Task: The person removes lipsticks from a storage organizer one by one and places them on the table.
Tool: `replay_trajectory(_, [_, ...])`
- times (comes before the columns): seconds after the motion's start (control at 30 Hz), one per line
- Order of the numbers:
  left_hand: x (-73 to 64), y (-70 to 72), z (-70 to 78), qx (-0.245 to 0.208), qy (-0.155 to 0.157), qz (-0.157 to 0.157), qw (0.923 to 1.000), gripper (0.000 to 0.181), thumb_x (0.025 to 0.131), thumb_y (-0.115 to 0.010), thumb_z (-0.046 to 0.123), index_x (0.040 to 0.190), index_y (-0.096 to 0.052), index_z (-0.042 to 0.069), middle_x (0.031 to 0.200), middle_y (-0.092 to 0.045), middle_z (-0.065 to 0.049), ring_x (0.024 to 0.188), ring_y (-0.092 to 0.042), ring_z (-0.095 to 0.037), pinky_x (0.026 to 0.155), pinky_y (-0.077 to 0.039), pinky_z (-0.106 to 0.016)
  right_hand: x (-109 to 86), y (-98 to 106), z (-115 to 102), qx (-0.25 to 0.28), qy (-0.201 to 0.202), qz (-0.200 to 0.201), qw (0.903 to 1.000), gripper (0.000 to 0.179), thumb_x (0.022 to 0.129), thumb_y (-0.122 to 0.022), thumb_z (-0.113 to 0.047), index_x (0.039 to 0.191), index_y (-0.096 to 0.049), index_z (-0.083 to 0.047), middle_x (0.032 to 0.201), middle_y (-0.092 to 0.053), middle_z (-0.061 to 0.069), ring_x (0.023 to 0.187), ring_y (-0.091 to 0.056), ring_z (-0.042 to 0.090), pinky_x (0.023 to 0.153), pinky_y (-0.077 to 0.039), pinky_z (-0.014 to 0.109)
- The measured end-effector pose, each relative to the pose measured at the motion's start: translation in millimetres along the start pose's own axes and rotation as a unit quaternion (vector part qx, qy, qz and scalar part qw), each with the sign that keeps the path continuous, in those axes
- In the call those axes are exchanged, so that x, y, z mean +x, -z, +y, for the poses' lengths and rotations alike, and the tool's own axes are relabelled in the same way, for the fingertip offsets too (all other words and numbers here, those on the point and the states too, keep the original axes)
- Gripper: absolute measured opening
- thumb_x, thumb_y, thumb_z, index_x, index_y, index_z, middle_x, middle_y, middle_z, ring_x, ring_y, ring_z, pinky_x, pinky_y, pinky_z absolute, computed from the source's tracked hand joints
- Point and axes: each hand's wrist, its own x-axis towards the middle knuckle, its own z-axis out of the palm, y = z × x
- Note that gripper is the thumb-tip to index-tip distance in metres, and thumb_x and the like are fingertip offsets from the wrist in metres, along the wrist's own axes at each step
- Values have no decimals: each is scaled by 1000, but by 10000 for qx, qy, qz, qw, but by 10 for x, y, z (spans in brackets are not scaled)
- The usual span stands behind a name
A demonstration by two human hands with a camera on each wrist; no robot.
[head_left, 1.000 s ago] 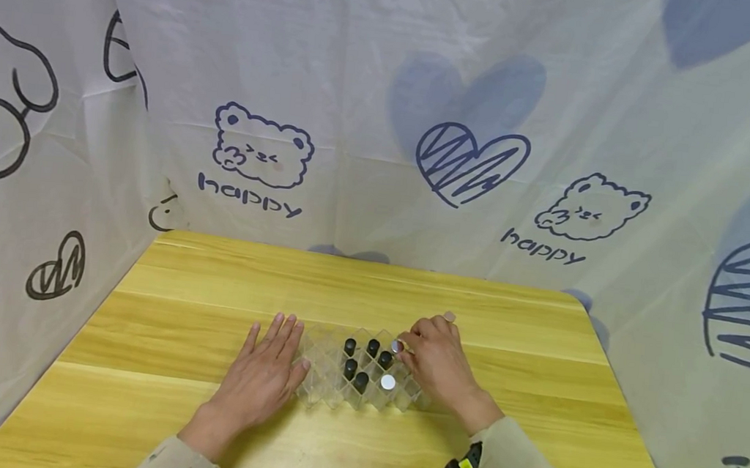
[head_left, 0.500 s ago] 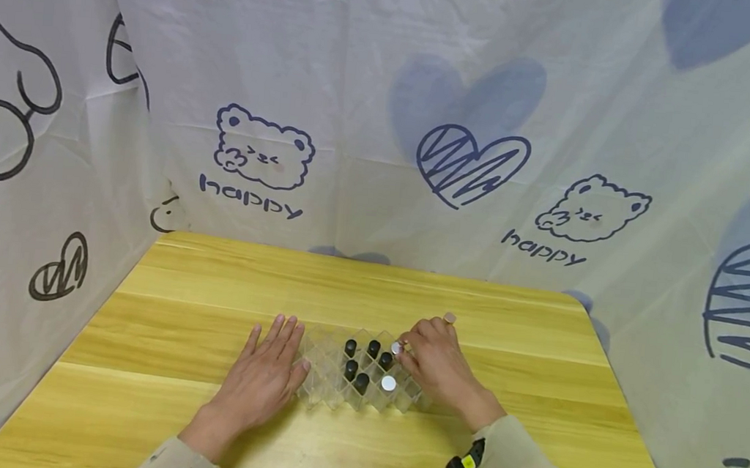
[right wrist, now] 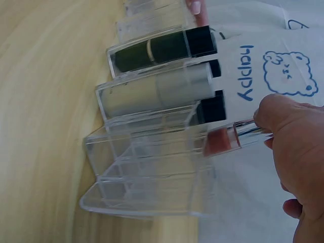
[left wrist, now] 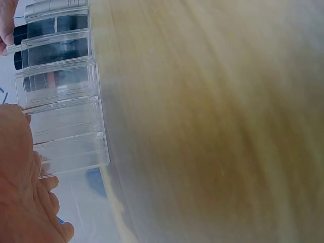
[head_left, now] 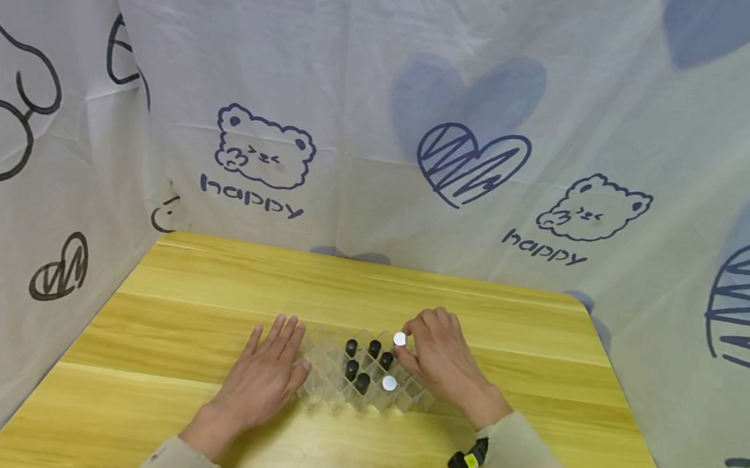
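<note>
A clear plastic lipstick organizer (head_left: 333, 389) with diamond-shaped compartments stands on the table. Several black-capped tubes (head_left: 362, 383) and one silver-topped tube (head_left: 390, 383) stand upright in it. My right hand (head_left: 441, 357) pinches a lipstick (right wrist: 223, 142) by its silver cap, between thumb and fingers. Its reddish lower end is at the organizer's top in the right wrist view; whether it is inside a compartment I cannot tell. My left hand (head_left: 261, 376) lies palm down with straight fingers at the organizer's left end, its thumb against the side.
The wooden table (head_left: 213, 273) extends around the organizer on all sides. A white patterned cloth (head_left: 365, 189) hangs behind and beside the table. A black device with a yellow mark (head_left: 471, 461) is strapped at the right wrist.
My right hand has shifted and turned, and the silver cap now shows between its fingertips. A pinkish end earlier seen behind its knuckles is out of sight. The left hand stays put.
</note>
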Motion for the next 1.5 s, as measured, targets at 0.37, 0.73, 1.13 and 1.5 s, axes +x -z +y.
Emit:
replay_trajectory(0.37, [11,-2,-1,-72,19,-17,10000,67,115,-37,44,164,-29,-1,172,-24,-18,162,-19,-36,132,-13,-61,100,213,-23,-616,270,447,9967,28,97,-71,-34,100,-66,-7,94,-61,5,85,-48,26,75,-36,37])
replay_trajectory(0.73, [23,-17,-10,-66,26,-35,10000,67,114,-37,43,164,-29,-1,172,-28,-20,162,-20,-37,132,-14,-60,56,352,160,-947,-67,579,9938,27,99,-63,-31,94,-60,-4,89,-57,9,81,-42,28,72,-32,36])
replay_trajectory(1.13, [29,-21,1,-44,-55,136,9999,65,114,-41,41,162,-34,-2,170,-32,-21,161,-23,-38,131,-18,-62,-197,318,479,-1206,-520,667,9891,29,95,-66,-31,94,-62,-2,83,-54,10,76,-44,30,68,-31,37])
replay_trajectory(1.5, [21,-18,-9,-163,29,-12,9999,67,114,-39,44,164,-29,0,172,-29,-19,162,-20,-36,132,-15,-60,-353,184,757,-1234,-721,758,9868,26,93,-72,-25,92,-67,1,81,-56,12,73,-45,32,65,-33,37])
